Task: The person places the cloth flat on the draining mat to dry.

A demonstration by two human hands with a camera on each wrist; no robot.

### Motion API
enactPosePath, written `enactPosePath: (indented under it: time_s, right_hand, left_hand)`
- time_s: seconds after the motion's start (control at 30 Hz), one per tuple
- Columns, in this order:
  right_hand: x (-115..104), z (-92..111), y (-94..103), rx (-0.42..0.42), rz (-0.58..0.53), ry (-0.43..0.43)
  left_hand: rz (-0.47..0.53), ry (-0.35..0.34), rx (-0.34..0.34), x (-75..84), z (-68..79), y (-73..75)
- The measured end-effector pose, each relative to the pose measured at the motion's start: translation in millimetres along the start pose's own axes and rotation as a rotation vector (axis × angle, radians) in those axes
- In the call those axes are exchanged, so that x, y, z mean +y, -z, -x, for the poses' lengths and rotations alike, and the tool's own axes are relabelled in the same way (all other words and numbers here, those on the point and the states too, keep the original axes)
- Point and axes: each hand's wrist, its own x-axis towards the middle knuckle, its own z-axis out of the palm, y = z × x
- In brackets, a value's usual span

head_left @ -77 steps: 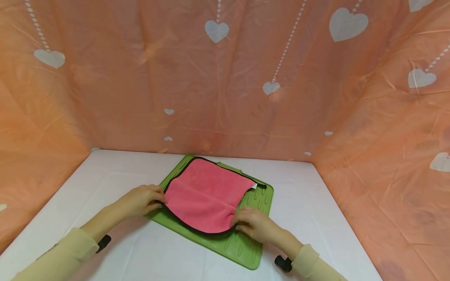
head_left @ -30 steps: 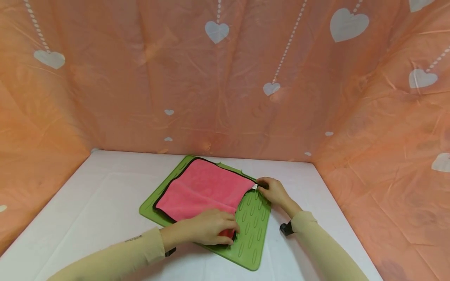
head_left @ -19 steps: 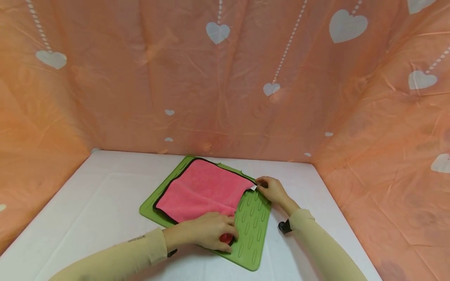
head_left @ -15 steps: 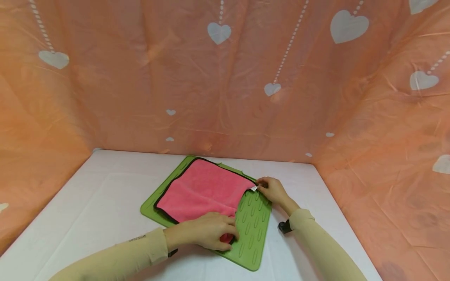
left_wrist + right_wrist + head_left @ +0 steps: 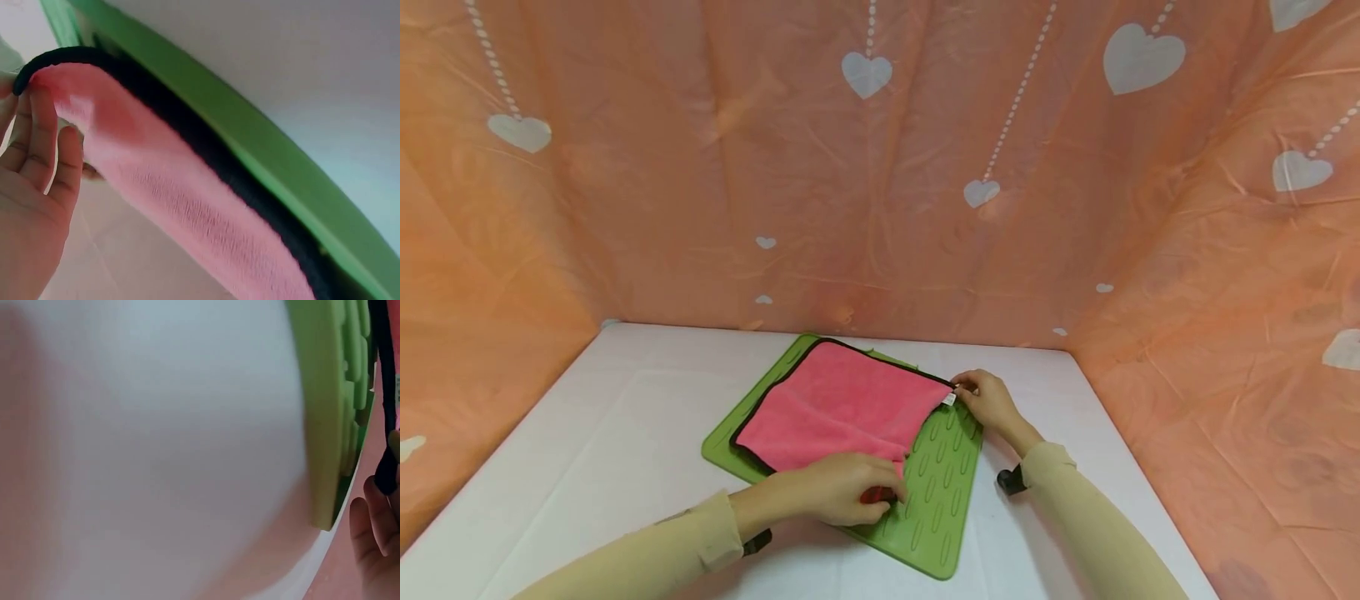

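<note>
A pink towel [image 5: 842,400] with a black edging lies spread over a green ribbed mat [image 5: 936,525]. My left hand [image 5: 842,487] grips its near corner, which curls up and shows a darker red patch under the fingers. In the left wrist view, the thumb and fingers pinch the black hem [image 5: 81,56] at that corner, and the edge stands raised off the mat. At the far right corner, beside a small white tag [image 5: 950,400], my right hand [image 5: 992,404] pinches the towel. The right wrist view has the black hem [image 5: 386,394] running down into those fingers.
Mat and towel rest on a white-covered table [image 5: 625,433]. Behind and to both sides hangs an orange curtain [image 5: 865,208] printed with white hearts. Each wrist carries a small black device, such as the one by the right sleeve [image 5: 1012,481].
My left hand has crossed from the left corner to the near corner, and my right hand from there to the tagged far right corner. Lately both corners have risen a little.
</note>
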Motion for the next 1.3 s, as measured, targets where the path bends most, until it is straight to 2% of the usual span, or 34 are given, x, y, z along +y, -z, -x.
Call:
enactPosePath:
  time_s: [0.13,0.27,0.6,0.73,0.9,1.13,1.3]
  right_hand:
    - [-1,-4,2.8,0.009,0.035,0.009]
    - [-1,-7,4.6,0.009,0.059,0.011]
    - [5,-9,1.8,-0.035,0.087,-0.006]
    - [9,-11,-1.7,-0.055,0.095,-0.024]
    - [10,-10,-4.5,-0.054,0.093,-0.013]
    - [3,4,-0.8,0.015,0.082,0.05]
    - [-13,20,3.5,0.075,0.067,0.132]
  left_hand:
    - [0.05,-0.034,0.037,-0.4,6.6,4.6]
    - [0.045,-0.041,0.041,1.6,10.4,4.2]
    - [0.016,-0.014,-0.06,7.9,4.5,-9.6]
    - [-0.001,-0.028,-0.101,6.9,0.4,-16.4]
    - [0.033,-0.022,-0.116,4.4,1.2,-18.2]
    - [0.128,0.04,-0.073,-2.7,12.4,-7.7]
    - [0.167,0.086,0.045,-21.8,27.0,9.3]
